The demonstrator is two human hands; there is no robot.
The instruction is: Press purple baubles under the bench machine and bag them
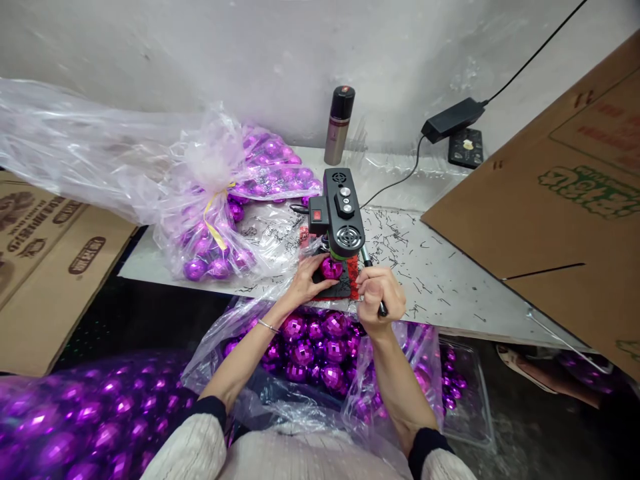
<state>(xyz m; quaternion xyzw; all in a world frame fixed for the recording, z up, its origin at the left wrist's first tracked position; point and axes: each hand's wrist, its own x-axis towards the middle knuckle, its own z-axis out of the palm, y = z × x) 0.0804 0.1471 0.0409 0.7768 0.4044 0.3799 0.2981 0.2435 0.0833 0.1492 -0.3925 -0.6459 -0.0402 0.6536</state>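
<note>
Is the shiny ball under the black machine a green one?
No, the ball held by the left grip under the black machine is bright pinkish purple.

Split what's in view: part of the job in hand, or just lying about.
In the job:
- left hand, holding a purple ball
- right hand, gripping the lever
- black machine
- balls below, probably

Seemingly just lying about:
- black-topped can
- cardboard box at right
- cardboard at left

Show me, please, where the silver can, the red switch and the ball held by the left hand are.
Silver can [339, 128]: head view, on its upper body.
Red switch [317, 215]: head view, on its face.
Held ball [332, 269]: head view, on its middle.
</note>
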